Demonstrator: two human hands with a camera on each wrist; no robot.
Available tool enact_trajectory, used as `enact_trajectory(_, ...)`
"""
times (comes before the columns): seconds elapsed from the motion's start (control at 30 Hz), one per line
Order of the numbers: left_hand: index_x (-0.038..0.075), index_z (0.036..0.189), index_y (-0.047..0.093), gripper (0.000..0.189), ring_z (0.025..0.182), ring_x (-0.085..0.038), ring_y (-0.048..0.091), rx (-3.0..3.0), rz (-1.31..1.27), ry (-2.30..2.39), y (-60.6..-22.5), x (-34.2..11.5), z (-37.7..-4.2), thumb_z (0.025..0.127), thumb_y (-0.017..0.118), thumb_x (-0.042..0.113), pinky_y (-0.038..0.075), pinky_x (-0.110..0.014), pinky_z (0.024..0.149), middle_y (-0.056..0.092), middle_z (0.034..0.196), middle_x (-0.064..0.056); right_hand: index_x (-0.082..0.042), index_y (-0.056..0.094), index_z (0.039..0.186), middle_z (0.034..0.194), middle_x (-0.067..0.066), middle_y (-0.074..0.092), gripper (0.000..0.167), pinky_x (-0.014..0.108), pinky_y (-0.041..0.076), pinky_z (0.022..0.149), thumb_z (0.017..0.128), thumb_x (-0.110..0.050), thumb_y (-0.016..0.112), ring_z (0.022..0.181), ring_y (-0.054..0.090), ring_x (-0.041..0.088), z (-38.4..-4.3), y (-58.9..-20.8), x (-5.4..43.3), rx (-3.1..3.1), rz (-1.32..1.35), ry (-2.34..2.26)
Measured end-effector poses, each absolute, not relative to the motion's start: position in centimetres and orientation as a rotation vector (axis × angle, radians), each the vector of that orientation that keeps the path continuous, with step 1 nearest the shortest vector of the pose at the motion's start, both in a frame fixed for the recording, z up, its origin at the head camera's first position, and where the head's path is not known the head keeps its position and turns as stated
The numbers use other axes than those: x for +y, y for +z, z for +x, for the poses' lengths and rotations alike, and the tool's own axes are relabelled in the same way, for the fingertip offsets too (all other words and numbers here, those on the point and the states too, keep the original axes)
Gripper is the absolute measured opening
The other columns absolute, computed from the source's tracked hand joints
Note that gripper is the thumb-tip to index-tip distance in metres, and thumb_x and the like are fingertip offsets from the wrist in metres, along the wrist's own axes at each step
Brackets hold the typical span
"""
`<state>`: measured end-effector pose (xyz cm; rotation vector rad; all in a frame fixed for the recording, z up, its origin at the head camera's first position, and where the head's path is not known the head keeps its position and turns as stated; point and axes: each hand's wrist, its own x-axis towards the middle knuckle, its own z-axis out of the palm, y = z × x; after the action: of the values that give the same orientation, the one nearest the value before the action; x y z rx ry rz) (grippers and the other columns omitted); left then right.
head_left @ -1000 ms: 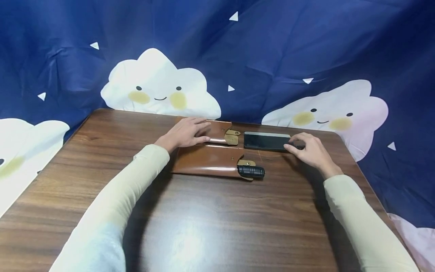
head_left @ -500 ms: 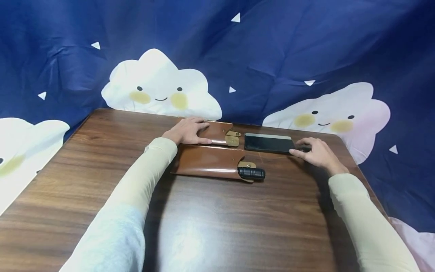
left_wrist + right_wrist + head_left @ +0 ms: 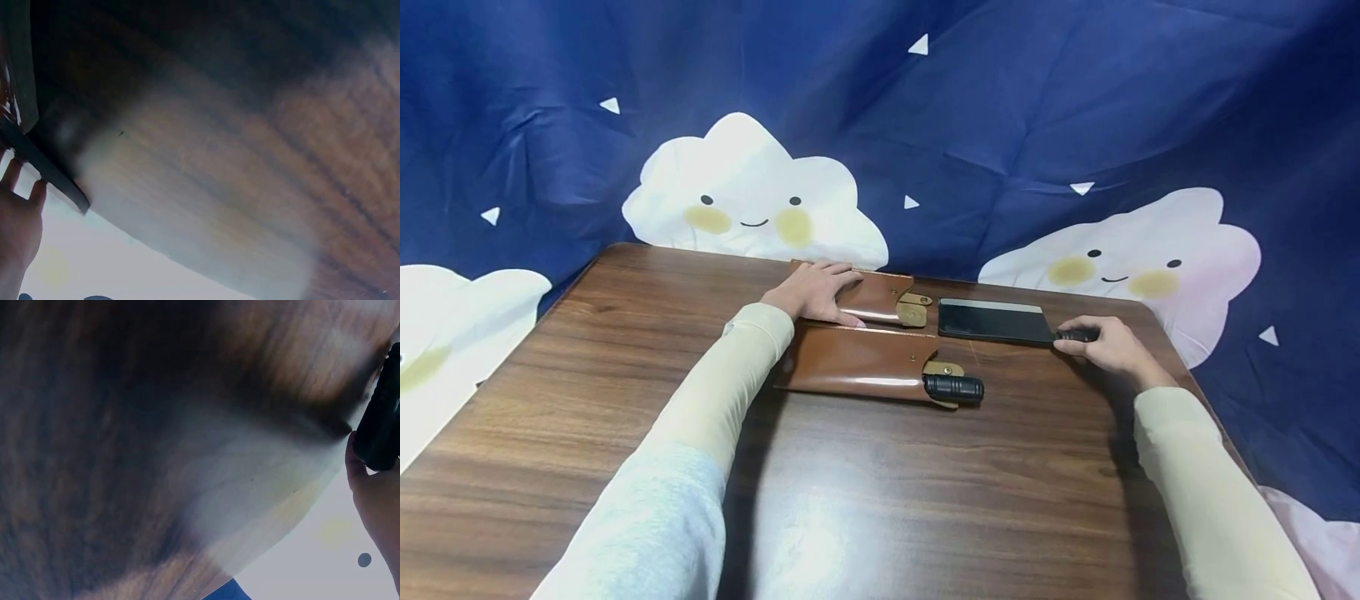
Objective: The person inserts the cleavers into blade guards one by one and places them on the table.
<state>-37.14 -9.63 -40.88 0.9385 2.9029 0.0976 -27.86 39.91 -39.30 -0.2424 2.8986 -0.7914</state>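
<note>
A cleaver with a black blade and a pale edge lies at the table's back right. Its black handle is pinched between the thumb and fingers of my right hand. My left hand rests on a brown leather sheath, its thumb near the front edge and its fingers toward the back edge. The sheath's mouth, with a snap strap, faces the blade's end. Just in front lies a second brown sheath, with a black handle sticking out of its mouth. Part of the first sheath is hidden under my left hand.
A dark wooden table bears everything, and its back edge runs close behind the sheath and cleaver. Behind it hangs a blue cloth printed with smiling white clouds.
My right hand has shifted right and slightly nearer, from the blade's end onto the handle. My left hand has slid a little right along the sheath. Both sheaths have stayed in place.
</note>
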Motion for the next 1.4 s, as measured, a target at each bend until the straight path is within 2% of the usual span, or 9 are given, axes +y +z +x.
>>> enact_trajectory(0.13,0.023,0.156,0.042,0.102,0.146,-0.032,0.029,2.905,0.957,0.074,-40.9,-9.6,-37.5,0.075,0.064,0.082,0.027,-0.057,0.113,0.037,0.159,-0.007,0.003,0.065,0.128,0.073,0.006,0.066,0.051,0.031,0.046,0.067,0.094,-0.034,0.074,0.066,0.06,0.019,-27.9,-39.2,40.0,2.89,-0.231,-0.81)
enact_trajectory(0.33,0.022,0.157,0.041,0.103,0.143,-0.032,0.034,2.886,1.006,0.091,-40.9,-9.6,-37.7,0.076,0.065,0.08,0.031,-0.055,0.111,0.039,0.154,-0.011,0.002,0.065,0.128,0.075,0.007,0.067,0.05,0.031,0.046,0.066,0.094,-0.034,0.074,0.067,0.061,0.019,-27.8,-39.3,40.1,2.9,-0.228,-0.809)
enact_trajectory(0.53,0.025,0.159,0.038,0.103,0.148,-0.036,0.028,2.879,0.99,0.071,-41.0,-9.7,-37.7,0.077,0.062,0.082,0.026,-0.058,0.114,0.033,0.161,-0.013,0.004,0.065,0.126,0.075,0.008,0.066,0.047,0.03,0.047,0.066,0.095,-0.03,0.073,0.067,0.061,0.019,-27.8,-39.4,40.1,2.874,-0.25,-0.84)
enact_trajectory(0.83,0.023,0.157,0.042,0.1,0.147,-0.034,0.03,2.903,1.01,0.146,-41.4,-9.7,-37.5,0.077,0.066,0.078,0.025,-0.055,0.115,0.037,0.158,-0.014,0.004,0.067,0.121,0.071,0.005,0.067,0.045,0.029,0.046,0.071,0.094,-0.03,0.075,0.064,0.063,0.018,-27.6,-39.4,40.0,2.912,-0.255,-0.838)
enact_trajectory(0.87,0.023,0.157,0.042,0.1,0.147,-0.034,0.03,2.903,1.012,0.158,-41.5,-9.8,-37.5,0.077,0.067,0.077,0.025,-0.055,0.115,0.037,0.158,-0.014,0.004,0.068,0.121,0.073,0.007,0.069,0.045,0.031,0.047,0.073,0.093,-0.03,0.075,0.065,0.064,0.02,-27.6,-39.5,40.0,2.923,-0.259,-0.833)
enact_trajectory(0.97,0.022,0.156,0.043,0.099,0.144,-0.037,0.034,2.912,1.028,0.194,-41.6,-10.0,-37.3,0.077,0.068,0.076,0.028,-0.056,0.113,0.04,0.155,-0.016,0.002,0.071,0.118,0.092,0.017,0.073,0.044,0.042,0.047,0.085,0.092,-0.032,0.077,0.085,0.068,0.03,-27.3,-39.7,39.8,2.959,-0.282,-0.818)
enact_trajectory(1.03,0.023,0.156,0.045,0.098,0.141,-0.037,0.036,2.929,1.026,0.211,-41.7,-10.2,-37.2,0.076,0.069,0.076,0.029,-0.056,0.112,0.043,0.152,-0.017,0.002,0.072,0.118,0.107,0.023,0.071,0.044,0.05,0.044,0.092,0.091,-0.033,0.078,0.101,0.065,0.038,-27.1,-39.8,39.7,2.972,-0.295,-0.827)
enact_trajectory(1.1,0.026,0.154,0.047,0.097,0.138,-0.038,0.038,2.948,1.02,0.226,-41.6,-10.2,-37.1,0.075,0.069,0.076,0.031,-0.056,0.109,0.045,0.148,-0.016,0.002,0.072,0.117,0.117,0.025,0.068,0.045,0.052,0.043,0.095,0.091,-0.033,0.078,0.112,0.061,0.04,-27.0,-39.8,39.6,2.983,-0.305,-0.841)
enact_trajectory(1.4,0.032,0.151,0.051,0.094,0.132,-0.035,0.038,2.979,1.065,0.286,-40.8,-9.7,-36.1,0.072,0.067,0.081,0.03,-0.051,0.108,0.045,0.144,-0.013,0.002,0.073,0.114,0.106,0.021,0.071,0.04,0.04,0.045,0.08,0.091,-0.03,0.079,0.095,0.062,0.032,-26.2,-38.8,39.5,3.108,-0.322,-0.834)
